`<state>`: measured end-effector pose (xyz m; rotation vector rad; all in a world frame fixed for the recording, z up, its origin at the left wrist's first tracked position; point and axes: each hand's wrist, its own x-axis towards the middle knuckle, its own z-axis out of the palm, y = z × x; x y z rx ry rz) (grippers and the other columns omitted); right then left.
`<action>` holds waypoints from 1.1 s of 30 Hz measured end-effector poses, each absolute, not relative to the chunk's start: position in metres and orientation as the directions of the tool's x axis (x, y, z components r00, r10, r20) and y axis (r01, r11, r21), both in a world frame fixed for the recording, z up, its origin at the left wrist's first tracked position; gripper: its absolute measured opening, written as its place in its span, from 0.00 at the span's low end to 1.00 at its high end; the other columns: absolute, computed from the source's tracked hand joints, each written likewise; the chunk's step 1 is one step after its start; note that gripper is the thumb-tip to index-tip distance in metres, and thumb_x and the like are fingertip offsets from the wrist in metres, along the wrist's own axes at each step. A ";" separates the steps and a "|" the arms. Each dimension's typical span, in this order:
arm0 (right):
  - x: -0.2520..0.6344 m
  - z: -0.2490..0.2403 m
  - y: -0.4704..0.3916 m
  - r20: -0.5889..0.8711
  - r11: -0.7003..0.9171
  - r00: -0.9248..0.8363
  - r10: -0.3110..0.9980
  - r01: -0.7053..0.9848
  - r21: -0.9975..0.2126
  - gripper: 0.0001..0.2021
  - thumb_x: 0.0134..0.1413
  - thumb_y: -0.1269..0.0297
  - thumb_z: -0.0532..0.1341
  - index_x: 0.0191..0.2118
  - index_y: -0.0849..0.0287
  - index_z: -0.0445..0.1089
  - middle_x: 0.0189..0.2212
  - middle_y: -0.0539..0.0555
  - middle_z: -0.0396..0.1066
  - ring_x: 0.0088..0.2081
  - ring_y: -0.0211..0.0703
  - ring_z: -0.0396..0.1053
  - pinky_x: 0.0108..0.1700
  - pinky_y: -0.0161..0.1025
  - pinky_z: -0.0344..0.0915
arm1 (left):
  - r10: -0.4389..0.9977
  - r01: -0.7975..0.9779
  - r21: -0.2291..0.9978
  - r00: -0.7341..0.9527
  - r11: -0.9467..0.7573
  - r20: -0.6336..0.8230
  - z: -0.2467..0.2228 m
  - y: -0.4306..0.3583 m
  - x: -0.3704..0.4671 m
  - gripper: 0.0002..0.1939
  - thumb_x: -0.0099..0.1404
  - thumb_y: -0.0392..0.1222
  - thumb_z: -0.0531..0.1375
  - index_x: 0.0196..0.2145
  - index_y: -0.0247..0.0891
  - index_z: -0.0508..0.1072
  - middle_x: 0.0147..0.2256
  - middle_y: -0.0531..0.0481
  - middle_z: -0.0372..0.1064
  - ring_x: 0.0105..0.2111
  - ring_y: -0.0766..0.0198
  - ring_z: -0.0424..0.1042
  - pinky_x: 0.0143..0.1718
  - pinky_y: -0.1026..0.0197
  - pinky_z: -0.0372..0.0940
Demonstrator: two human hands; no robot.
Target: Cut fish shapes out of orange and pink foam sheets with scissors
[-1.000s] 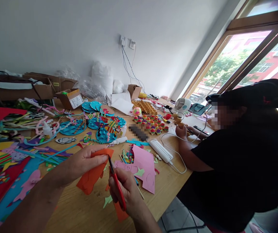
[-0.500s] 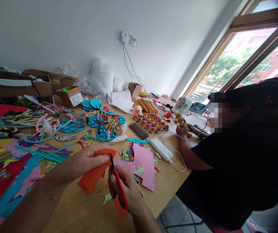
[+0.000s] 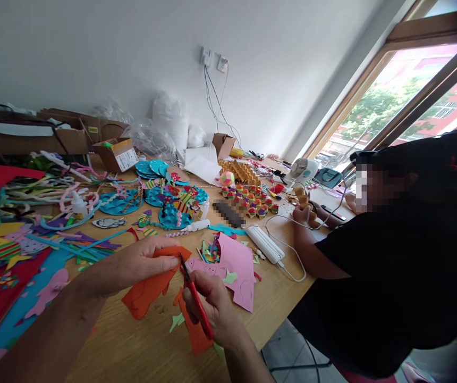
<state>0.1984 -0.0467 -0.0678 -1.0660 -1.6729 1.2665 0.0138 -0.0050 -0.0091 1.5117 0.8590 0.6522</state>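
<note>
Since half a second ago, the right hand (image 3: 214,303) and its red-handled scissors with dark metal blades (image 3: 200,309) have shifted slightly to the right, baring more of the bright orange paper strip (image 3: 196,332) beneath them.

Pale wood grain shows on the worktop (image 3: 133,351), which runs back to a plain whitish wall (image 3: 112,53) with two white sockets (image 3: 222,64) and hanging cables. Heaped along the left are fuzzy multicoloured craft stems (image 3: 29,197); farther in stand blue, bumpy round bases (image 3: 120,204) and a small brown cardboard box (image 3: 116,156). To the right, beneath a wood-framed window (image 3: 391,101), sits a co-worker in a black top (image 3: 375,266), near a long white power strip (image 3: 265,244). A notched pink card sheet (image 3: 238,260) lies just beyond the scissors.

Above the near part of the worktop is an irregular orange paper sheet (image 3: 146,292), slanting down to the left, its lower edge wavy and a dark curved line drawn on its face. The left hand (image 3: 149,260) pinches its upper part, thumb on top. Fingers of the right hand wrap the scissors' handles, blades meeting the sheet's right edge; how far the blades are parted, I cannot tell.
</note>
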 end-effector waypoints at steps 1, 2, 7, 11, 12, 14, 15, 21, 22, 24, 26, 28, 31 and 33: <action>0.200 -0.068 -0.047 0.090 0.170 -0.356 0.930 0.198 -0.965 0.15 0.56 0.61 0.57 0.21 0.56 0.55 0.15 0.44 0.55 0.18 0.32 0.51 0.21 0.31 0.47 | 0.813 0.160 0.987 0.575 -0.007 -0.088 -0.010 -0.004 0.013 0.09 0.60 0.45 0.59 0.28 0.40 0.76 0.21 0.55 0.63 0.20 0.67 0.58 0.19 0.69 0.52; 0.202 -0.068 -0.047 0.093 0.184 -0.358 0.929 0.227 -0.957 0.14 0.56 0.62 0.57 0.21 0.56 0.55 0.15 0.44 0.54 0.19 0.32 0.51 0.21 0.31 0.47 | 0.808 0.174 0.985 0.582 -0.009 -0.095 -0.011 -0.004 0.012 0.09 0.60 0.45 0.59 0.28 0.40 0.77 0.21 0.55 0.63 0.20 0.66 0.58 0.19 0.68 0.51; 0.209 -0.060 -0.046 0.144 0.289 -0.395 0.907 0.338 -0.896 0.16 0.58 0.62 0.56 0.21 0.57 0.53 0.17 0.44 0.51 0.21 0.32 0.48 0.23 0.32 0.45 | 0.810 0.212 0.976 0.580 -0.045 -0.088 -0.014 -0.001 0.010 0.09 0.58 0.45 0.60 0.29 0.41 0.79 0.21 0.54 0.67 0.21 0.64 0.61 0.20 0.68 0.55; 0.212 -0.056 -0.046 0.156 0.330 -0.421 0.893 0.377 -0.865 0.18 0.58 0.60 0.58 0.21 0.57 0.52 0.18 0.43 0.50 0.21 0.32 0.48 0.23 0.32 0.45 | 0.822 0.231 0.971 0.562 -0.054 -0.088 -0.011 -0.003 0.011 0.07 0.54 0.44 0.62 0.26 0.41 0.80 0.21 0.54 0.69 0.21 0.64 0.64 0.21 0.67 0.58; 0.212 -0.056 -0.046 0.143 0.311 -0.422 0.895 0.364 -0.878 0.18 0.58 0.59 0.58 0.21 0.57 0.52 0.17 0.43 0.51 0.21 0.32 0.48 0.23 0.32 0.45 | 0.824 0.219 0.975 0.559 -0.037 -0.095 -0.010 -0.003 0.011 0.07 0.54 0.44 0.63 0.26 0.41 0.80 0.22 0.53 0.70 0.22 0.63 0.65 0.21 0.67 0.58; 0.210 -0.057 -0.046 0.095 0.225 -0.402 0.911 0.290 -0.930 0.17 0.58 0.58 0.58 0.22 0.57 0.54 0.16 0.43 0.53 0.19 0.32 0.50 0.22 0.31 0.46 | 0.839 0.141 0.990 0.535 0.031 -0.102 -0.009 -0.002 0.011 0.08 0.54 0.47 0.64 0.29 0.41 0.80 0.24 0.52 0.73 0.22 0.63 0.68 0.22 0.67 0.60; 0.208 -0.058 -0.045 0.065 0.164 -0.380 0.923 0.234 -0.958 0.17 0.58 0.56 0.57 0.22 0.56 0.55 0.15 0.43 0.54 0.18 0.31 0.51 0.21 0.31 0.47 | 0.862 0.061 0.996 0.499 0.071 -0.092 -0.008 -0.002 0.011 0.10 0.54 0.49 0.65 0.30 0.40 0.80 0.25 0.51 0.74 0.24 0.62 0.69 0.23 0.66 0.61; 0.182 -0.051 -0.035 0.077 0.055 -0.183 0.980 -0.122 -0.991 0.23 0.54 0.42 0.56 0.21 0.56 0.56 0.10 0.43 0.55 0.13 0.31 0.50 0.17 0.30 0.49 | 0.982 -0.479 0.868 0.184 0.127 -0.042 -0.014 0.007 0.021 0.14 0.55 0.55 0.64 0.31 0.41 0.76 0.21 0.54 0.71 0.17 0.67 0.63 0.16 0.66 0.57; 0.178 -0.049 -0.033 0.103 0.078 -0.158 0.982 -0.156 -0.985 0.24 0.53 0.40 0.56 0.21 0.56 0.57 0.10 0.43 0.55 0.13 0.31 0.50 0.16 0.30 0.49 | 0.986 -0.506 0.857 0.165 0.099 -0.017 -0.016 0.007 0.025 0.12 0.55 0.51 0.65 0.29 0.40 0.75 0.18 0.55 0.67 0.16 0.68 0.61 0.16 0.67 0.57; 0.169 -0.045 -0.028 0.141 0.115 -0.121 0.983 -0.205 -0.972 0.25 0.53 0.39 0.56 0.22 0.57 0.58 0.10 0.43 0.54 0.13 0.31 0.50 0.16 0.30 0.48 | 0.985 -0.489 0.872 0.166 0.034 0.055 -0.021 0.007 0.032 0.13 0.53 0.48 0.67 0.22 0.37 0.72 0.18 0.55 0.65 0.19 0.68 0.62 0.19 0.67 0.59; 0.162 -0.043 -0.025 0.155 0.125 -0.109 0.982 -0.238 -0.963 0.25 0.53 0.38 0.56 0.23 0.57 0.59 0.09 0.42 0.54 0.13 0.30 0.49 0.16 0.29 0.47 | 0.981 -0.422 0.906 0.163 -0.030 0.108 -0.026 0.007 0.036 0.10 0.51 0.44 0.69 0.24 0.37 0.73 0.21 0.54 0.68 0.22 0.67 0.64 0.22 0.67 0.62; 0.155 -0.042 -0.024 0.139 0.106 -0.110 0.984 -0.261 -0.959 0.26 0.52 0.37 0.56 0.23 0.57 0.59 0.09 0.42 0.54 0.12 0.30 0.48 0.15 0.29 0.47 | 0.978 -0.354 0.929 0.130 -0.106 0.161 -0.030 0.006 0.036 0.11 0.48 0.42 0.70 0.27 0.37 0.74 0.24 0.54 0.69 0.25 0.65 0.67 0.26 0.65 0.65; 0.147 -0.039 -0.027 0.100 0.063 -0.124 0.987 -0.272 -0.960 0.27 0.48 0.35 0.58 0.21 0.56 0.57 0.08 0.42 0.53 0.11 0.29 0.46 0.14 0.28 0.46 | 0.972 -0.307 0.924 -0.017 -0.228 0.234 -0.032 0.005 0.035 0.11 0.48 0.42 0.70 0.28 0.39 0.74 0.27 0.53 0.72 0.32 0.60 0.72 0.35 0.61 0.69; 0.143 -0.038 -0.030 0.085 0.042 -0.149 0.985 -0.269 -0.962 0.27 0.46 0.34 0.58 0.21 0.56 0.57 0.08 0.42 0.53 0.12 0.29 0.47 0.14 0.28 0.47 | 0.947 -0.283 0.904 -0.132 -0.321 0.294 -0.030 0.003 0.034 0.08 0.50 0.42 0.69 0.27 0.40 0.74 0.29 0.53 0.73 0.35 0.58 0.73 0.39 0.61 0.69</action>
